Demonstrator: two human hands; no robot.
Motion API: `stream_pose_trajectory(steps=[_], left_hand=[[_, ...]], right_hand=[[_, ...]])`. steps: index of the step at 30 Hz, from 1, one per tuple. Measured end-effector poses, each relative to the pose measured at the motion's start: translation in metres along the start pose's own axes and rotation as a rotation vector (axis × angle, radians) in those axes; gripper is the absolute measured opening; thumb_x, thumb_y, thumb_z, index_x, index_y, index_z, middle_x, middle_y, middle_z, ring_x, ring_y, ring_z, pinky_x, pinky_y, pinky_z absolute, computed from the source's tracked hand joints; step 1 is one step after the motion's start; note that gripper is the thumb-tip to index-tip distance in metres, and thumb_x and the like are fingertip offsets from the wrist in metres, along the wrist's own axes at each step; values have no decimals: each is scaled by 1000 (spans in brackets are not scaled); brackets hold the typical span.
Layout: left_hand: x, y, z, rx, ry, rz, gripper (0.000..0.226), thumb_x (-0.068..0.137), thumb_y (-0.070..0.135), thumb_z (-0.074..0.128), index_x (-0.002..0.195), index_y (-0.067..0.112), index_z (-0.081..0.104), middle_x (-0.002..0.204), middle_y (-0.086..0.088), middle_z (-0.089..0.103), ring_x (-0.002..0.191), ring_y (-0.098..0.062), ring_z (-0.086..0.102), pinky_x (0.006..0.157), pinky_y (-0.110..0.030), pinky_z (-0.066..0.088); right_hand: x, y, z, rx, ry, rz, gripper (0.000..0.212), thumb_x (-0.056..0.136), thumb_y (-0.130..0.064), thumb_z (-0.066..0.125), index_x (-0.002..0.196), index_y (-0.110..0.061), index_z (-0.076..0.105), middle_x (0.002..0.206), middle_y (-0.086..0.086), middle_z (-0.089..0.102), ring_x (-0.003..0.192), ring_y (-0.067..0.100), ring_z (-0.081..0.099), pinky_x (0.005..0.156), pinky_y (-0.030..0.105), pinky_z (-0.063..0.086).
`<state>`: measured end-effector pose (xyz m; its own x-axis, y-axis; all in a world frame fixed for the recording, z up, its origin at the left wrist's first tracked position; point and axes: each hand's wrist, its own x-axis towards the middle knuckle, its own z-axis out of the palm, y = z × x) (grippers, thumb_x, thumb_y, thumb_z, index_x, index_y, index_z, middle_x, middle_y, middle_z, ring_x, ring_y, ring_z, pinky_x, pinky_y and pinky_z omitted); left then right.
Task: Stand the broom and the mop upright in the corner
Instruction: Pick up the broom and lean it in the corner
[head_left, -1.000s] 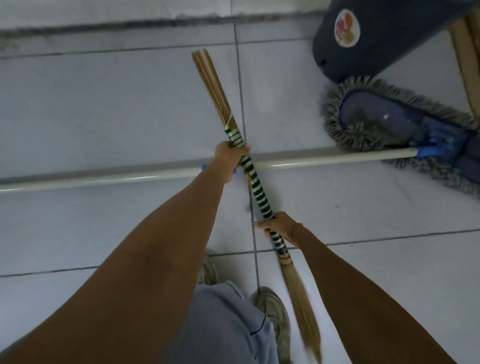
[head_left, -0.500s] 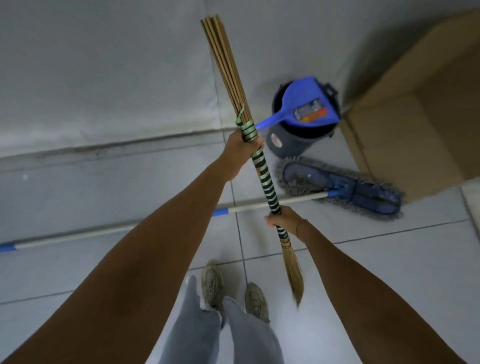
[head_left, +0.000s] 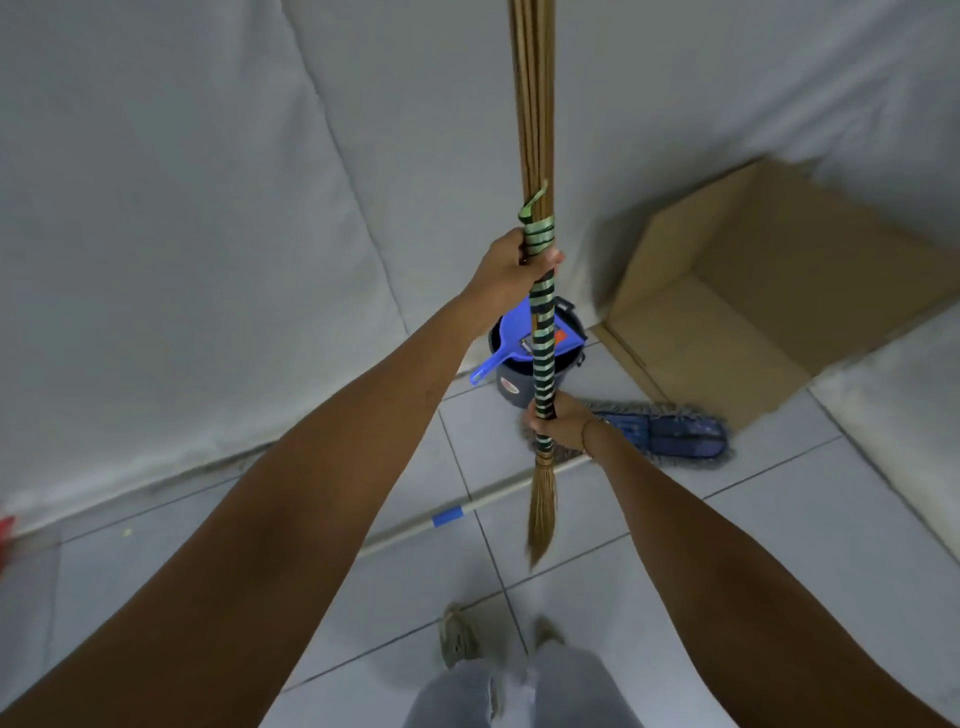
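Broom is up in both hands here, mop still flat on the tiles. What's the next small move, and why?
Probably carry the broom forward toward the corner behind the bucket and lean it on the wall. The left hand and right hand already hold it near vertical, clear of the floor, while the mop lies flat and can wait.

We have one view only, worn on the person's head, looking forward and steeply down along both forearms. It faces the white wall (head_left: 182, 208) where it meets the tiled floor (head_left: 779, 545). The arms fill the near foreground, the person's shoes (head_left: 460, 642) sit at the bottom edge, and the wide lens bends the wall lines.
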<state>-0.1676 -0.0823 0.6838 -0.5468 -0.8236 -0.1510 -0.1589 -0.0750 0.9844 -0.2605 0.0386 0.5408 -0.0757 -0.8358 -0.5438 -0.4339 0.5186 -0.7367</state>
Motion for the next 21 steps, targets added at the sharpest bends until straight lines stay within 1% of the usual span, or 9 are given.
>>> stream_pose_trajectory(steps=[2, 4, 6, 8, 11, 13, 16, 19, 21], left_hand=[[1, 6, 24, 4, -53, 6, 16, 94, 8, 52, 109, 5, 51, 105, -13, 63, 92, -22, 62, 92, -34, 52], [1, 9, 51, 18, -105, 12, 12, 94, 8, 52, 106, 8, 52, 100, -10, 64, 88, -16, 63, 90, -30, 52], [6, 8, 82, 22, -143, 6, 14, 94, 7, 51, 108, 6, 52, 101, -11, 64, 87, -15, 63, 93, -34, 51], [11, 11, 120, 16, -171, 1, 24, 94, 6, 51, 117, -1, 51, 108, -14, 63, 88, -15, 62, 98, -40, 49], [30, 22, 185, 34, -219, 21, 31, 94, 7, 51, 123, -4, 49, 111, -14, 63, 89, -15, 63, 99, -40, 49], [45, 30, 236, 23, -247, 28, 30, 94, 10, 52, 122, 1, 51, 110, -11, 64, 94, -17, 63, 101, -41, 48], [67, 42, 304, 1, -294, 42, 26, 92, 14, 56, 117, 9, 54, 108, -8, 66, 105, -22, 62, 103, -43, 48], [82, 52, 354, -9, -297, 45, 30, 89, 15, 61, 118, 8, 55, 118, -14, 65, 113, -26, 61, 101, -42, 49], [90, 57, 374, -22, -285, 57, 30, 87, 14, 64, 116, 10, 56, 119, -16, 65, 114, -26, 62, 98, -40, 51]], right_hand=[[-15, 16, -14, 49, 28, 16, 15, 86, 0, 55, 94, -12, 50, 103, 15, 59, 97, 20, 51, 92, 39, 43], [-29, 36, -27, 74, 47, 50, 19, 86, 2, 55, 97, -12, 49, 104, 10, 57, 101, 20, 51, 94, 38, 42], [-40, 61, -48, 61, 73, 73, 19, 86, 2, 55, 98, -12, 50, 104, 7, 55, 104, 22, 51, 92, 36, 42], [-54, 83, -76, 65, 125, 89, 18, 85, 2, 57, 102, -6, 56, 104, 11, 58, 105, 24, 53, 89, 32, 41], [-73, 116, -125, 20, 194, 107, 31, 83, -6, 64, 113, 0, 61, 116, 16, 65, 111, 28, 57, 96, 38, 46], [-89, 143, -169, -30, 239, 108, 30, 80, -9, 68, 107, 0, 63, 113, 17, 67, 109, 30, 60, 96, 42, 49], [-105, 188, -231, -16, 314, 123, 31, 74, -10, 73, 102, 0, 65, 107, 20, 69, 104, 32, 63, 94, 45, 51], [-119, 219, -281, -9, 374, 139, 33, 73, -10, 75, 103, -2, 64, 106, 17, 70, 101, 29, 64, 91, 39, 51], [-123, 230, -302, -6, 392, 142, 31, 73, -11, 75, 101, -3, 65, 101, 14, 70, 94, 24, 63, 81, 30, 48]])
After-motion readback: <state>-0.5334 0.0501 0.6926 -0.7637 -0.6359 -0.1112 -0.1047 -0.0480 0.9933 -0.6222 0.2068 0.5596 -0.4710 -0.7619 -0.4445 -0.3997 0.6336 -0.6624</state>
